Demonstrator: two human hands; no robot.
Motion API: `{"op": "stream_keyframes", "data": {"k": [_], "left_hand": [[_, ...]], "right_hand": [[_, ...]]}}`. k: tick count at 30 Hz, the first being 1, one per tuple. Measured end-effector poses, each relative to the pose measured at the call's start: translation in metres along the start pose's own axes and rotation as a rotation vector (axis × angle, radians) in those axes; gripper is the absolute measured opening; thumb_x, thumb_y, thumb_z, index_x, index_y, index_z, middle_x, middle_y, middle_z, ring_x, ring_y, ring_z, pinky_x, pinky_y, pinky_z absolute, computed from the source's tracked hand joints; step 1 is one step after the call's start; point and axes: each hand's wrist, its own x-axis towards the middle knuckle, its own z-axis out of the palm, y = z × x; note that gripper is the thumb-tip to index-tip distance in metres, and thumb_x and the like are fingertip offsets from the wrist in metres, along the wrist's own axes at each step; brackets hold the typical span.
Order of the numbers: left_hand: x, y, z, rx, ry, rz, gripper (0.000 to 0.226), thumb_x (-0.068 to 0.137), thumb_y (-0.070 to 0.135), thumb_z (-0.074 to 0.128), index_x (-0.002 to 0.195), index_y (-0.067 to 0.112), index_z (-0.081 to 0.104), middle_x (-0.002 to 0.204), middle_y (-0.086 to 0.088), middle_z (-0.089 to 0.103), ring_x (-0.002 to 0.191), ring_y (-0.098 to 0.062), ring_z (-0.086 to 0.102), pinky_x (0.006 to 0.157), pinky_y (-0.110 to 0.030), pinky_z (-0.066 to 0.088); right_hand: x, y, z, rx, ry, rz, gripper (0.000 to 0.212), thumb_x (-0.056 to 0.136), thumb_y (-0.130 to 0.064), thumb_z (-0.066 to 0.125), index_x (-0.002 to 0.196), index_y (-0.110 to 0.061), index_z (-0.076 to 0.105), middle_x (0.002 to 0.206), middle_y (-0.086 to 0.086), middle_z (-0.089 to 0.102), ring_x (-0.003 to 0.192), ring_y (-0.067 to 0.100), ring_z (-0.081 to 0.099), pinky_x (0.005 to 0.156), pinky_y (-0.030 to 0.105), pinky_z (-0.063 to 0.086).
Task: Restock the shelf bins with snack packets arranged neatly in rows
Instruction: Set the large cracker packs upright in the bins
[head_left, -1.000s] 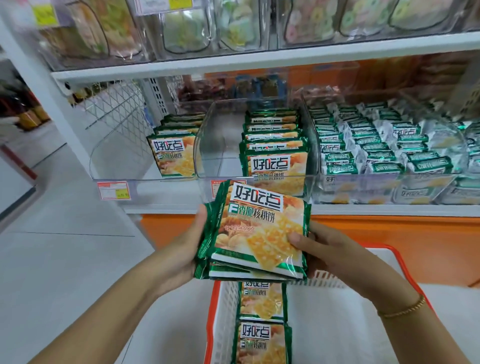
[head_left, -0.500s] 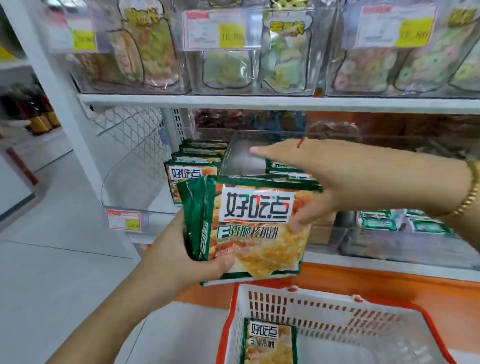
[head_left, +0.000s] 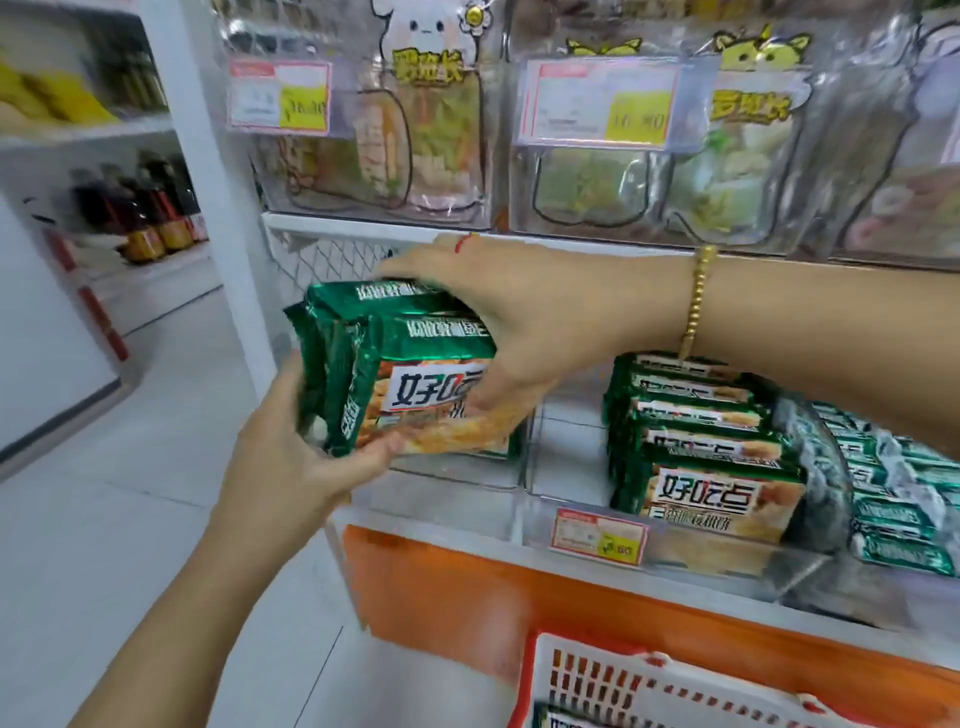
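Placement looks to be the step in hand, judged from the head view. A stack of green foil snack packets with an orange cracker picture (head_left: 415, 374) is held upright at the front of the leftmost clear plastic shelf bin (head_left: 441, 499), not yet let go. The left hand (head_left: 291, 467) grips the stack from below and at its left edge, fingers curled under it. The right hand (head_left: 509, 322), with a gold bead bracelet (head_left: 698, 301) at its wrist, clamps the stack from above — thumb on the printed face, fingers over the top seam. The next move calls for lowering the stack into that bin, faces forward and edges square, then freeing both hands without tipping the packets. Whatever sits behind the stack is hidden.

Containers next — the neighbouring clear bin (head_left: 566, 483) holds a row of the same green packets (head_left: 701, 447), standing one behind another along its right side. Just beside it, further right, paler green-and-silver packets (head_left: 893, 493) are packed in rows. At the bottom edge, a white slatted plastic basket with a red rim (head_left: 623, 680) shows at least one more packet (head_left: 566, 719). On the shelf above, clear bins of pouched snacks (head_left: 431, 156) stand side by side, their contents too blurred to name.
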Motion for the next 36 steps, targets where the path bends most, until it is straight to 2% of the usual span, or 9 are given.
{"op": "stream_keyframes", "data": {"k": [5, 8, 10, 13, 16, 25, 30, 34, 36], "left_hand": [[0.001, -0.034, -0.008, 0.108, 0.284, -0.182, 0.081, 0.073, 0.032, 0.074, 0.144, 0.028, 0.035, 0.136, 0.011, 0.052, 0.119, -0.007, 0.053, 0.095, -0.023, 0.041], [-0.008, -0.044, -0.006, 0.308, 0.346, -0.307, 0.069, 0.079, 0.023, 0.071, 0.139, 0.017, 0.037, 0.127, -0.001, 0.052, 0.096, 0.004, 0.055, 0.077, -0.022, 0.042], [-0.013, -0.046, -0.001, 0.408, 0.295, -0.236, 0.045, 0.080, 0.018, 0.067, 0.121, 0.015, 0.050, 0.110, 0.002, 0.054, 0.078, 0.008, 0.054, 0.063, -0.015, 0.035], [-0.015, -0.048, 0.011, 0.521, 0.044, -0.152, 0.021, 0.082, 0.015, 0.063, 0.103, 0.017, 0.063, 0.099, 0.005, 0.056, 0.092, -0.012, 0.056, 0.069, -0.021, 0.036], [-0.016, -0.052, 0.022, 0.586, -0.210, -0.110, 0.023, 0.085, 0.018, 0.062, 0.108, 0.021, 0.064, 0.105, 0.006, 0.055, 0.106, -0.013, 0.048, 0.076, -0.015, 0.029], [-0.021, -0.053, 0.018, 0.606, -0.261, -0.079, 0.033, 0.086, 0.020, 0.061, 0.118, 0.025, 0.058, 0.116, 0.009, 0.050, 0.107, -0.008, 0.047, 0.072, -0.012, 0.029], [-0.030, -0.044, 0.018, 0.650, -0.325, -0.042, 0.045, 0.087, 0.020, 0.059, 0.131, 0.023, 0.051, 0.134, 0.008, 0.047, 0.112, -0.012, 0.052, 0.078, -0.018, 0.038], [-0.050, -0.026, 0.022, 0.549, -0.219, -0.017, 0.011, 0.089, 0.026, 0.060, 0.080, 0.021, 0.065, 0.081, 0.006, 0.065, 0.074, -0.012, 0.059, 0.068, -0.030, 0.047], [-0.066, -0.021, 0.031, 0.558, -0.217, -0.018, 0.037, 0.089, 0.030, 0.058, 0.055, 0.022, 0.046, 0.049, 0.006, 0.048, 0.050, -0.008, 0.046, 0.052, -0.030, 0.037]], "right_hand": [[0.044, -0.006, 0.023, 0.056, -0.007, 0.096, 0.107, 0.061, -0.037, 0.084, 0.146, -0.019, 0.023, 0.122, 0.005, 0.049, 0.103, 0.020, 0.051, 0.083, 0.030, 0.047], [0.053, 0.001, 0.040, 0.100, -0.092, 0.211, 0.103, 0.061, -0.035, 0.086, 0.142, -0.014, 0.027, 0.107, 0.001, 0.054, 0.075, 0.012, 0.052, 0.055, 0.015, 0.045], [0.054, 0.006, 0.056, 0.083, -0.175, 0.265, 0.101, 0.060, -0.035, 0.087, 0.141, -0.012, 0.029, 0.113, 0.009, 0.056, 0.086, 0.022, 0.056, 0.066, 0.027, 0.048], [0.049, 0.014, 0.079, 0.058, -0.302, 0.327, 0.096, 0.060, -0.036, 0.087, 0.136, -0.011, 0.033, 0.115, 0.008, 0.055, 0.087, 0.020, 0.049, 0.061, 0.026, 0.039], [0.044, 0.016, 0.106, 0.065, -0.395, 0.400, 0.093, 0.061, -0.036, 0.086, 0.135, -0.012, 0.036, 0.110, 0.004, 0.053, 0.087, 0.020, 0.049, 0.064, 0.027, 0.042], [0.034, 0.023, 0.134, -0.159, -0.297, 0.445, 0.091, 0.060, -0.051, 0.083, 0.131, -0.010, 0.043, 0.135, 0.012, 0.041, 0.122, 0.028, 0.041, 0.092, 0.040, 0.044], [0.011, 0.005, 0.111, -0.239, -0.137, 0.443, 0.069, 0.078, -0.053, 0.068, 0.127, -0.009, 0.048, 0.129, 0.010, 0.047, 0.121, 0.026, 0.043, 0.092, 0.037, 0.044], [-0.043, -0.018, 0.085, -0.082, 0.299, 0.444, 0.038, 0.096, -0.047, 0.046, 0.078, -0.014, 0.054, 0.076, 0.001, 0.054, 0.079, 0.022, 0.056, 0.065, 0.036, 0.041], [-0.085, -0.032, 0.087, 0.037, 0.393, 0.478, 0.048, 0.096, -0.045, 0.046, 0.058, -0.017, 0.038, 0.053, -0.002, 0.039, 0.053, 0.017, 0.042, 0.054, 0.036, 0.033]]}}
